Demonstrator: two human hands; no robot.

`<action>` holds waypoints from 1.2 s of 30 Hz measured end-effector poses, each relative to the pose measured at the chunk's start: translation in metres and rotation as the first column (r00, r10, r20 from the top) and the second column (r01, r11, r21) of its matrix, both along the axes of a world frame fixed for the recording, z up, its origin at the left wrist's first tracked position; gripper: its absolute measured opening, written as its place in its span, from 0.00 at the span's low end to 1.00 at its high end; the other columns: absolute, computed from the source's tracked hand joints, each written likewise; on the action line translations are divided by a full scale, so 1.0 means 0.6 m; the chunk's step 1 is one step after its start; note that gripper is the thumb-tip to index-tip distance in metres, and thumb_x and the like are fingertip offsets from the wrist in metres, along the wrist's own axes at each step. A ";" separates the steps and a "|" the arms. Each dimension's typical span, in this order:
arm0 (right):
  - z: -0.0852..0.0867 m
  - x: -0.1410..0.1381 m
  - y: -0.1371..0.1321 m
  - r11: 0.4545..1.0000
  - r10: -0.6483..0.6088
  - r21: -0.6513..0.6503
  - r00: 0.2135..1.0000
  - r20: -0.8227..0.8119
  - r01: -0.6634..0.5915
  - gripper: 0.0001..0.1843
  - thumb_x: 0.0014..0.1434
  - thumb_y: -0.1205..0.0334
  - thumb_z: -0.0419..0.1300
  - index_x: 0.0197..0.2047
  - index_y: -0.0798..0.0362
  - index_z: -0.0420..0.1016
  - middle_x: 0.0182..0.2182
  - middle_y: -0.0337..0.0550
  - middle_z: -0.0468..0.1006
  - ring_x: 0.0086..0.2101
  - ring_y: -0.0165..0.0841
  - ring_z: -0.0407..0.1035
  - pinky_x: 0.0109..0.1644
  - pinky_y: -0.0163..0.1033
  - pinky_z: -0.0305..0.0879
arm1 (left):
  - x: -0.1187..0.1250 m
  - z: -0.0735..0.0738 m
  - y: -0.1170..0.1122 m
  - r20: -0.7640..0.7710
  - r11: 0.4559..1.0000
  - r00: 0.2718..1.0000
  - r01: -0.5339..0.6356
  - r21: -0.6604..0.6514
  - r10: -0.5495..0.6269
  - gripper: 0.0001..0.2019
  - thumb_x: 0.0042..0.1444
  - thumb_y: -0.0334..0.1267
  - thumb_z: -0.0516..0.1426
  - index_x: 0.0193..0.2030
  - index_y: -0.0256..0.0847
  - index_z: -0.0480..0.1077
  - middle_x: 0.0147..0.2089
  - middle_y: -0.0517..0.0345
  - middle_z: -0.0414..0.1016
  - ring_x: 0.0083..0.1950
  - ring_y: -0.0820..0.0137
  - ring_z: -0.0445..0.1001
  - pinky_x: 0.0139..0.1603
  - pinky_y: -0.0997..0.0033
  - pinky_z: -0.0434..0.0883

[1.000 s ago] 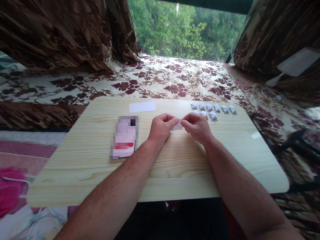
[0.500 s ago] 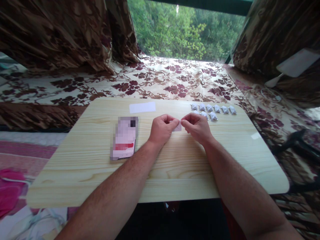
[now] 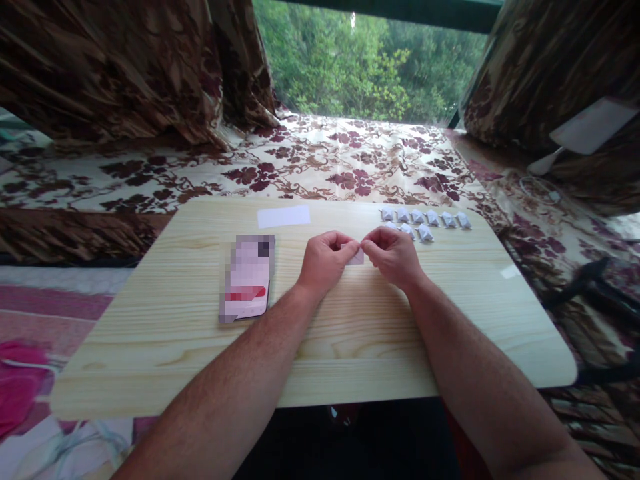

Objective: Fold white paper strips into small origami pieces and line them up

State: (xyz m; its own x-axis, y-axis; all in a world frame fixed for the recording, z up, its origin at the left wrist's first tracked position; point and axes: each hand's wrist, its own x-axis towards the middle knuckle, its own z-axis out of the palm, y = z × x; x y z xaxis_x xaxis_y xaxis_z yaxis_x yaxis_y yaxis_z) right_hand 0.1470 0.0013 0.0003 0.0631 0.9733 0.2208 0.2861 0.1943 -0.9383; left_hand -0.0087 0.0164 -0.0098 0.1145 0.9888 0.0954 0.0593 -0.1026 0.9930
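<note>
Small pale paper [image 3: 356, 257] is between my two hands, just over the middle of the wooden table [image 3: 370, 340], its upper part covered by my fingers. Nearest me the tabletop is bare wood, with my forearms reaching in across it from both sides. Off the left edge, low down, are a bright pink thing [image 3: 20, 377] and some pale cables [image 3: 75, 437]. On the table to my left lies a phone [image 3: 247, 267], its screen blurred out, with my left forearm passing close by its near corner. Farther on, beyond the phone, a blank white strip [image 3: 284, 216] lies flat near the far edge. To the right, beyond my right hand [image 3: 393, 257], sit small folded white pieces [image 3: 433, 218]: six in the far row and three in the nearer one, the leftmost of those partly hidden by that hand. Past the table spreads a floral cloth [image 3: 350, 179], then curtains [image 3: 125, 60] either side of a window [image 3: 340, 73] full of green leaves.

As for my grip, my left hand [image 3: 325, 260] pinches the paper between thumb and bent forefinger. My right thumb and forefinger close narrowly on its upper right edge, almost meeting the left fingertips.
</note>
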 end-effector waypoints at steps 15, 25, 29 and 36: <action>0.008 -0.001 -0.002 1.000 0.015 -0.024 0.996 -0.084 -0.017 0.08 0.54 0.60 0.62 0.27 0.54 0.73 0.15 0.33 0.69 0.16 0.25 0.60 0.20 0.32 0.55 | -0.003 -0.001 -0.001 -0.043 0.999 0.998 0.035 0.008 -0.035 0.11 0.48 0.44 0.65 0.30 0.37 0.75 0.26 0.60 0.73 0.27 0.74 0.67 0.29 0.73 0.62; 0.004 0.001 -0.001 0.999 0.028 -0.037 0.997 -0.076 -0.031 0.08 0.55 0.59 0.63 0.28 0.54 0.73 0.16 0.33 0.69 0.17 0.25 0.61 0.20 0.32 0.56 | -0.002 -0.001 0.000 0.004 0.999 0.999 0.036 -0.014 -0.036 0.10 0.47 0.42 0.65 0.28 0.37 0.74 0.25 0.61 0.72 0.27 0.75 0.65 0.28 0.74 0.61; 0.006 0.000 0.000 0.999 0.027 -0.028 0.996 -0.081 -0.029 0.08 0.55 0.60 0.63 0.28 0.55 0.73 0.16 0.33 0.69 0.17 0.25 0.61 0.20 0.32 0.55 | -0.003 -0.001 0.000 -0.011 0.999 0.999 0.048 -0.004 -0.048 0.11 0.49 0.44 0.64 0.30 0.37 0.75 0.26 0.60 0.73 0.27 0.74 0.67 0.29 0.73 0.62; 0.006 -0.002 -0.001 0.999 0.029 -0.019 0.996 -0.080 -0.031 0.08 0.54 0.60 0.63 0.28 0.55 0.73 0.16 0.33 0.69 0.17 0.25 0.60 0.20 0.33 0.54 | -0.003 0.000 -0.001 -0.013 0.999 0.999 0.033 0.002 -0.033 0.11 0.48 0.43 0.65 0.29 0.36 0.75 0.26 0.60 0.73 0.28 0.74 0.67 0.30 0.73 0.62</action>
State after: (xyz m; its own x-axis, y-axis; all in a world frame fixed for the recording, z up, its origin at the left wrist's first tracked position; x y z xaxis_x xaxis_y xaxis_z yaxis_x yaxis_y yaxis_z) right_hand 0.1458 0.0005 0.0040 0.0504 0.9792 0.1963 0.2050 0.1823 -0.9616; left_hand -0.0107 0.0161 -0.0097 0.1488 0.9842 0.0955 0.0685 -0.1066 0.9919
